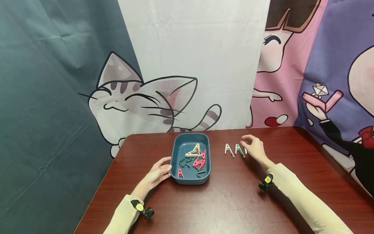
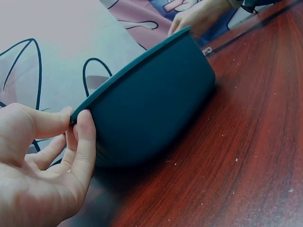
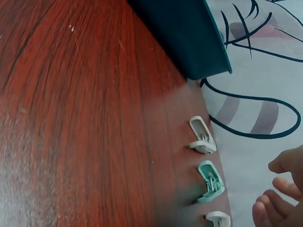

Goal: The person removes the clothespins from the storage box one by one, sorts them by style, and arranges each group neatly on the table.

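Observation:
My left hand (image 1: 156, 174) pinches the rim of a blue plastic bin (image 1: 190, 181) at its near left side, thumb on the rim and fingers against the wall in the left wrist view. Inside the bin lie a cream clothespin (image 1: 197, 148), several pink clothespins (image 1: 180, 173) and some dark green pieces (image 1: 201, 173). On the table to the bin's right stand a white clothespin (image 3: 202, 135), a mint green clothespin (image 3: 210, 182) and another white clothespin (image 3: 218, 218). Close beside this last one is my right hand (image 1: 255, 149), its fingers loosely bent around nothing.
A dark red wooden table (image 1: 233, 201) carries everything, its back edge against a cartoon-printed cloth (image 1: 193, 48). A teal cloth (image 1: 52, 130) hangs along the left side. Each wrist wears a small black camera (image 1: 266, 183).

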Demonstrator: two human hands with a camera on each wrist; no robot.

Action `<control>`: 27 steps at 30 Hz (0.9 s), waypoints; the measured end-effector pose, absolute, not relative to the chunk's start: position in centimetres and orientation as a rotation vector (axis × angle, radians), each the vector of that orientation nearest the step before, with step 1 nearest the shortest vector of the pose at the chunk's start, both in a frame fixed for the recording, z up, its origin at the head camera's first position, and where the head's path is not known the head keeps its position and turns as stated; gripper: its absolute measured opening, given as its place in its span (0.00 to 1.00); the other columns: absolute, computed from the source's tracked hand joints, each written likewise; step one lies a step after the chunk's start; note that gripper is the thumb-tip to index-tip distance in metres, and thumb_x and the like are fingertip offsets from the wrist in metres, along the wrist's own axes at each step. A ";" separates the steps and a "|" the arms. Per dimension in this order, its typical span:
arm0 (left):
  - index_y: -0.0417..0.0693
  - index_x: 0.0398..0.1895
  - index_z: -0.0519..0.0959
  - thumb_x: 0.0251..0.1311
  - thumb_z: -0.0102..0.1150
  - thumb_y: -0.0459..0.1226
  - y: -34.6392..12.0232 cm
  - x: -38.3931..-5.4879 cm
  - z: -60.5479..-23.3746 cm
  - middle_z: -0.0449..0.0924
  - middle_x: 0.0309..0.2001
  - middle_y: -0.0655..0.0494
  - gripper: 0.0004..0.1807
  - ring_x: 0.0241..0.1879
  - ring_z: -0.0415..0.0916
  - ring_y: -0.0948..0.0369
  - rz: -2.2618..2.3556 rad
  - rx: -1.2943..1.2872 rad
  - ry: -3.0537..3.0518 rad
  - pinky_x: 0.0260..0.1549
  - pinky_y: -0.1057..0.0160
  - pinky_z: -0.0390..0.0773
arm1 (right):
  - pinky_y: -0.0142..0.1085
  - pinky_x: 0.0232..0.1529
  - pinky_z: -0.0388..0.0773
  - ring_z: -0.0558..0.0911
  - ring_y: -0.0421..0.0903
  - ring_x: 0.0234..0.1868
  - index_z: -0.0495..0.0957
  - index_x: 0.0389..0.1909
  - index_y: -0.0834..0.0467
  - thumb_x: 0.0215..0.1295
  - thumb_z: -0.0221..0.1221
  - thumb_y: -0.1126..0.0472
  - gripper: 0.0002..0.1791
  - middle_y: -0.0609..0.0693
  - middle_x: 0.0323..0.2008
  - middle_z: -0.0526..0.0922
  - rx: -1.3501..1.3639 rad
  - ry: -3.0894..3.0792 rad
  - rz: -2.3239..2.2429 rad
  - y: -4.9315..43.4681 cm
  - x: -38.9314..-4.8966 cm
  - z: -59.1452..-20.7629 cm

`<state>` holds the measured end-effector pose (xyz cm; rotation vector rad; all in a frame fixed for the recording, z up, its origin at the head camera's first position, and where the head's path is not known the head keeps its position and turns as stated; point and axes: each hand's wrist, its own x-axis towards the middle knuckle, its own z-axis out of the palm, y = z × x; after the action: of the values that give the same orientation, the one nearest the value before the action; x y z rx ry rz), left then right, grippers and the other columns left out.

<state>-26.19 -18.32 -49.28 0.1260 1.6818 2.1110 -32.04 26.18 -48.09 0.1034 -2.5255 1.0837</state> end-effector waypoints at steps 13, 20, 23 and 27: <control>0.37 0.73 0.48 0.68 0.48 0.28 -18.0 -25.3 -47.6 0.77 0.33 0.63 0.33 0.29 0.76 0.69 2.076 0.134 1.696 0.37 0.71 0.79 | 0.23 0.42 0.74 0.83 0.51 0.44 0.79 0.51 0.60 0.66 0.57 0.65 0.14 0.60 0.45 0.85 0.274 -2.481 1.238 24.3 -32.2 -47.7; 0.37 0.73 0.48 0.68 0.48 0.28 -17.9 -25.2 -47.2 0.77 0.33 0.64 0.34 0.29 0.76 0.69 2.082 0.142 1.690 0.37 0.71 0.79 | 0.29 0.45 0.78 0.83 0.53 0.47 0.77 0.53 0.60 0.67 0.57 0.66 0.14 0.62 0.49 0.83 0.398 -2.499 1.348 22.7 -32.5 -47.5; 0.37 0.73 0.47 0.68 0.48 0.28 -18.0 -25.2 -47.3 0.77 0.33 0.63 0.34 0.29 0.76 0.69 2.084 0.145 1.686 0.37 0.71 0.79 | 0.37 0.49 0.79 0.83 0.53 0.48 0.77 0.53 0.58 0.67 0.58 0.63 0.15 0.60 0.50 0.83 0.477 -2.532 1.394 21.8 -32.5 -47.3; 0.37 0.73 0.47 0.69 0.47 0.27 -18.0 -25.3 -47.5 0.78 0.34 0.63 0.33 0.29 0.77 0.68 2.091 0.141 1.678 0.36 0.71 0.79 | 0.51 0.52 0.78 0.82 0.57 0.52 0.76 0.55 0.57 0.63 0.63 0.63 0.19 0.58 0.52 0.82 0.618 -2.538 1.482 20.3 -32.4 -46.7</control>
<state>-25.33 -17.97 -47.54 0.1408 1.6780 2.0909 -32.44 20.26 -46.71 0.6179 -2.5377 1.4816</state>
